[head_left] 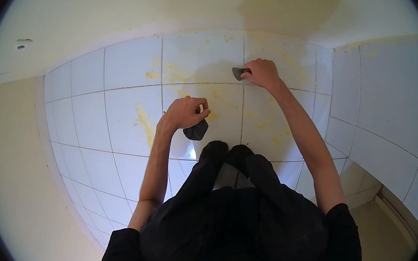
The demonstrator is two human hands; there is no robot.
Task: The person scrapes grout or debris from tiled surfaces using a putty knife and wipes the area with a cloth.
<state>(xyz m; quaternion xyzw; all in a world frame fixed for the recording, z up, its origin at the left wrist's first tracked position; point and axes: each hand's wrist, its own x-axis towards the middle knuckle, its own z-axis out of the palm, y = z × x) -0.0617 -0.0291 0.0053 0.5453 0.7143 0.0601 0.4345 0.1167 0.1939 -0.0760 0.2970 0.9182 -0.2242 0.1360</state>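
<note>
My right hand [263,74] is closed round the handle of a small scraper with a dark blade [238,73]. Its blade is against or just over the white tiles [203,54], near a grout line. Lower and to the left, my left hand [185,112] is bent, thumb and forefinger curled toward each other. Beneath its fingers shows a black, angular thing [195,130] that the hand seems to hold; its kind is unclear. Yellow smears [144,124] mark the tiles round both hands, and smaller yellow flecks [257,122] lie below my right hand.
My dark-covered feet [214,150] stand close below my left hand. A cream wall [131,2] meets the tiles at the far side and left, with a small fitting [22,47] on it. Tiled panels [393,93] rise on the right, beside a ledge [397,216].
</note>
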